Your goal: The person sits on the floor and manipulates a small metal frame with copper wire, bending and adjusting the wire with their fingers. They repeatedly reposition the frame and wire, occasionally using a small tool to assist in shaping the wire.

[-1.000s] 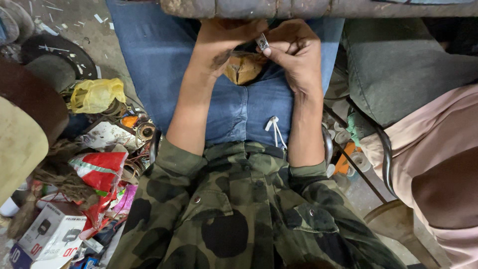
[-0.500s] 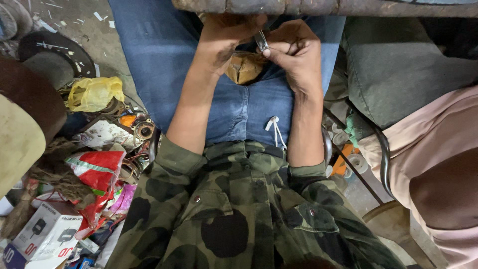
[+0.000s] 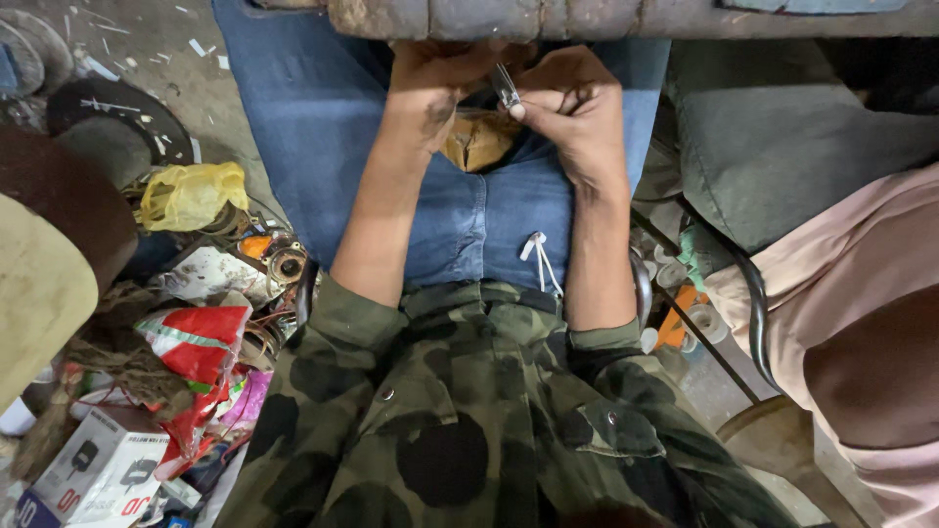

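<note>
I sit in blue jeans and a camouflage shirt, both hands raised over my lap near the top of the view. My right hand [image 3: 572, 112] pinches a small shiny metal tool [image 3: 506, 90] between thumb and fingers. Beside it, my left hand [image 3: 430, 83] is curled, its fingertips hidden under a rusty metal bar [image 3: 626, 18] that crosses the top edge. What the left hand grips cannot be made out. A brown, folded piece of leather-like material [image 3: 476, 142] lies on my lap just below both hands.
Clutter lies on the floor at left: a yellow plastic bag [image 3: 191, 194], a red and white wrapper [image 3: 196, 342], a white box [image 3: 98, 474], a round metal part [image 3: 289, 262]. A grey cushion [image 3: 782, 137] and a person's pink-clothed leg [image 3: 851, 293] are at right.
The view has drifted slightly; both hands stay together over the lap, now a little closer to the metal bar. The small tool remains in the right hand.
</note>
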